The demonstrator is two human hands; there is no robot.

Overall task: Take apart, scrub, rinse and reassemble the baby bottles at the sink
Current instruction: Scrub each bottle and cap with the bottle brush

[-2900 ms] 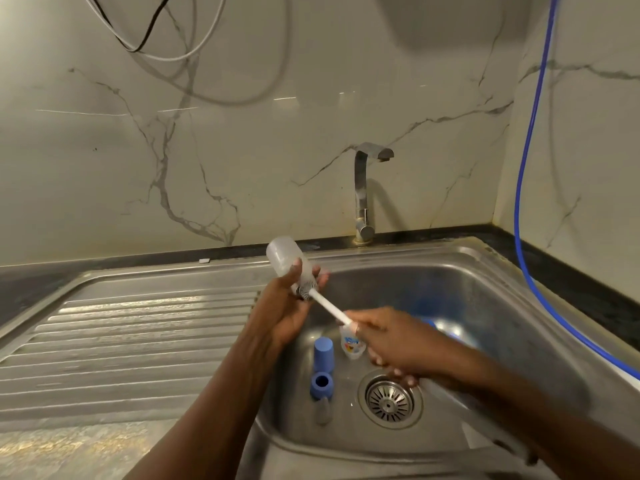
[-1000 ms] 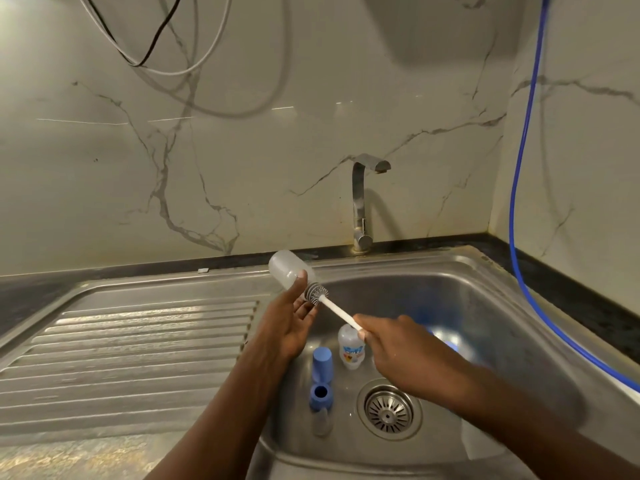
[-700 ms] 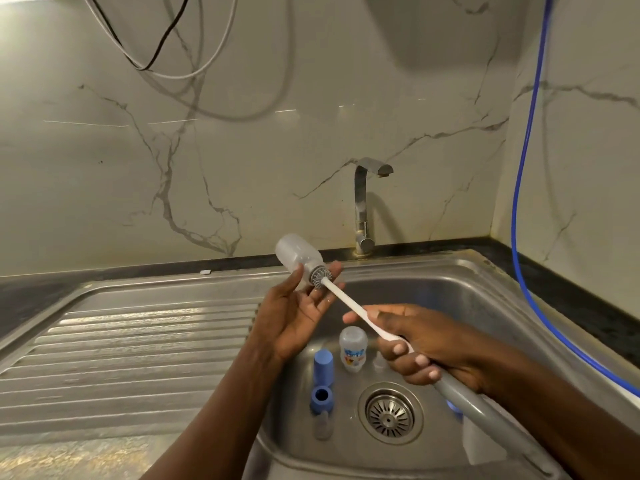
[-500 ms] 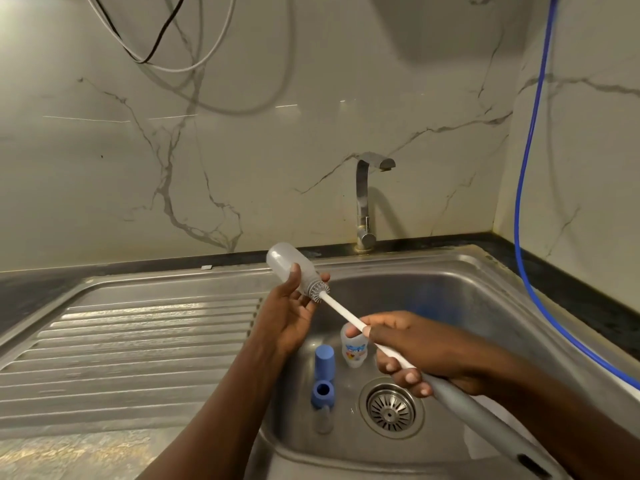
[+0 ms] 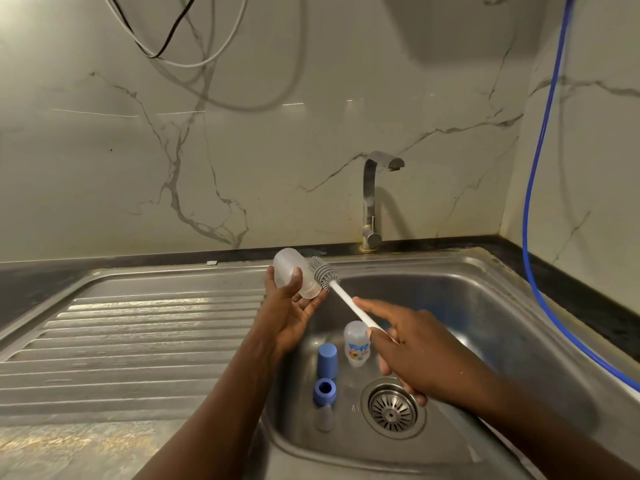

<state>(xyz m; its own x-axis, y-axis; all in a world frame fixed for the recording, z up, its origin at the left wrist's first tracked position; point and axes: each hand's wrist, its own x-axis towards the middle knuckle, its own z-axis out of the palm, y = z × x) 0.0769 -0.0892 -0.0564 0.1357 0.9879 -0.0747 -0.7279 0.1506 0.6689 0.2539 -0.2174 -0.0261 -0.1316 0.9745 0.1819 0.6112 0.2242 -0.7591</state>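
My left hand [image 5: 289, 311] grips a clear baby bottle body [image 5: 294, 276] tilted over the sink's left rim, thumb across its side. My right hand [image 5: 412, 351] holds the white handle of a bottle brush [image 5: 346, 299]; its grey bristle head [image 5: 323, 271] is outside the bottle, against the bottle's upper right side. In the steel sink basin [image 5: 485, 323] stand a second small bottle with a printed label [image 5: 356, 342], a blue cap [image 5: 327, 360], a blue collar ring [image 5: 325, 391] and a clear teat [image 5: 324, 419].
The drain strainer [image 5: 393, 408] sits at the basin's middle. A tap [image 5: 372, 202] rises at the back with no water running. A ribbed drainboard [image 5: 138, 341] lies to the left. A blue hose [image 5: 533, 202] hangs down the right wall.
The brush head has come out of the bottle's mouth and now lies alongside the bottle. My left hand has turned the bottle slightly. The parts in the basin have not moved.
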